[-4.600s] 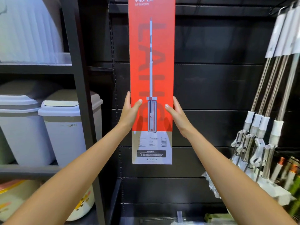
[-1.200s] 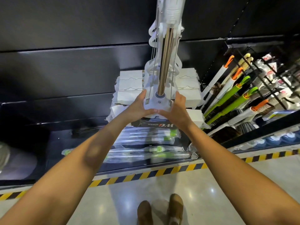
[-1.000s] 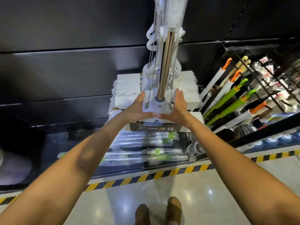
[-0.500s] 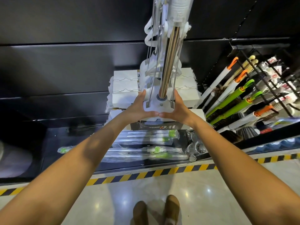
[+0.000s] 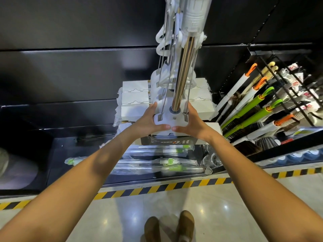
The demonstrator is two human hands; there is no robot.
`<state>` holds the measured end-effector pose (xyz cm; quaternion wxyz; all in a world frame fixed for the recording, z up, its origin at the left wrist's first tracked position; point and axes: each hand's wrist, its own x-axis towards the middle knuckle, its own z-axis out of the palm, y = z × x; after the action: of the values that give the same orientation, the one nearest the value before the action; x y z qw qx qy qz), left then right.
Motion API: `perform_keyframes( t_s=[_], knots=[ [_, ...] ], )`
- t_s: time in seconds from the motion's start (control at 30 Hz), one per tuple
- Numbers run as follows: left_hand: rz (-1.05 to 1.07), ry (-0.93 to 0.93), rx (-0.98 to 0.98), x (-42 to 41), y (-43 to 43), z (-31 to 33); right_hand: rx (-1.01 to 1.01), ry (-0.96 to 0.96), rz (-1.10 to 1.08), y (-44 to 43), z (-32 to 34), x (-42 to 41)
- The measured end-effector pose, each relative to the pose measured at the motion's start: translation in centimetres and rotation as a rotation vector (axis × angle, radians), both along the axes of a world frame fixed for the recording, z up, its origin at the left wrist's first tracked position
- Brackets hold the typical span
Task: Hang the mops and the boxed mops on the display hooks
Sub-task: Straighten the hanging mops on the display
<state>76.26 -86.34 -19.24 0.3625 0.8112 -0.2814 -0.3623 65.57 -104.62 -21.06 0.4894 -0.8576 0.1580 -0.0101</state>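
Note:
A mop with a shiny metal pole [image 5: 181,79] and a white plastic head [image 5: 170,120] hangs upright in front of the black wall panel, its top out of view. My left hand [image 5: 148,122] grips the left side of the head and my right hand [image 5: 191,122] grips the right side, thumbs nearly touching under it. Behind it hang other white mop heads [image 5: 163,81] in a row. Their hooks are out of view.
White mop-head boxes [image 5: 134,100] are stacked on the bottom shelf behind the mop. Bagged mops with green parts [image 5: 157,162] lie on the shelf floor. Brooms and brushes with green and orange handles [image 5: 248,109] lean at the right. A yellow-black floor stripe [image 5: 174,186] edges the shelf.
Over the last second both hands stayed on the mop head while the view shifted slightly. Several seconds ago my hands held a red boxed mop against the wall.

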Motion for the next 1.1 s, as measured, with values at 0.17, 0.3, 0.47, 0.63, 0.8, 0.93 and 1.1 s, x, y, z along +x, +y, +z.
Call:
perform_keyframes(
  t_s=[0.17,0.3,0.47,0.63,0.8,0.93,1.1],
  knots=[
    [0.011,0.008,0.007,-0.8,0.4,0.2,0.010,-0.026,0.005,0.7,1.2,-0.9],
    [0.014,0.018,-0.011,-1.6,0.5,0.5,0.042,-0.018,0.043,1.0,1.4,-1.5],
    [0.039,0.099,-0.050,-2.2,0.9,1.5,0.116,0.024,0.019,1.4,4.0,-2.9],
    [0.278,0.010,-0.219,-2.4,0.0,4.7,0.299,-0.071,-0.263,-0.1,6.5,-2.8],
    [0.521,0.264,-0.462,-1.9,-5.2,8.7,0.442,-0.138,-0.308,0.3,8.2,0.7],
    [0.551,0.314,-0.520,-1.9,-6.7,8.6,0.547,-0.134,-0.334,0.9,8.4,2.0],
    [0.543,0.309,-0.545,-2.0,-7.0,9.1,0.571,-0.090,-0.339,1.4,9.2,2.5]
  ],
)
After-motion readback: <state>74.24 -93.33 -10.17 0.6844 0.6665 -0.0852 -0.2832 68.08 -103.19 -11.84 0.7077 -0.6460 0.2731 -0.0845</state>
